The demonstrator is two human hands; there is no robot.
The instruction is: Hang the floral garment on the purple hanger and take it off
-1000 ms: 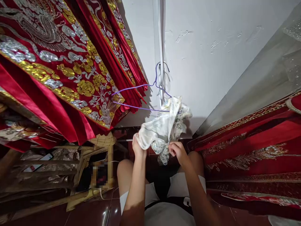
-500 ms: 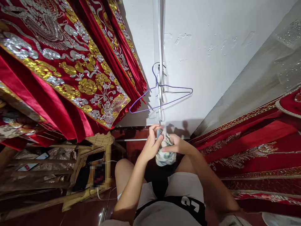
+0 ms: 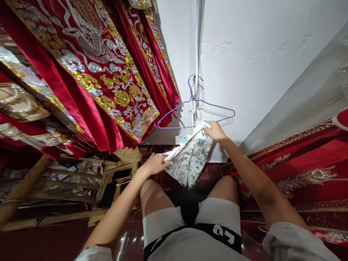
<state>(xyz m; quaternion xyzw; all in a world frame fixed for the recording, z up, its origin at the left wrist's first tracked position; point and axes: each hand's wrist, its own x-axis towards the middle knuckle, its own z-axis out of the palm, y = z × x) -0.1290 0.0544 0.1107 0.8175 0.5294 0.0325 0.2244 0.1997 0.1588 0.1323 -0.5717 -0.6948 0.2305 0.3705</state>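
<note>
Between my hands a white cloth garment [image 3: 189, 159] with a blue and green floral print is spread out, its lower part hanging above my knees. My left hand [image 3: 155, 164] grips its left edge, fingers closed on the fabric. Higher up and further forward, my right hand [image 3: 216, 131] pinches the upper right edge. Just behind the garment a purple wire hanger [image 3: 176, 127] hangs against a white pole, its lower bar partly covered by the cloth. Whether the garment touches the hanger I cannot tell.
Red embroidered garments [image 3: 122, 83] with gold and silver sequins hang at the left. More red beaded fabric [image 3: 304, 174] lines the right side. A wooden chair [image 3: 100, 214] with dark flat objects stands at lower left, before a white wall [image 3: 261, 83].
The bundled floral garment has been opened out. My hands have moved apart, the left one leftward and the right one up and right. The view has shifted slightly left.
</note>
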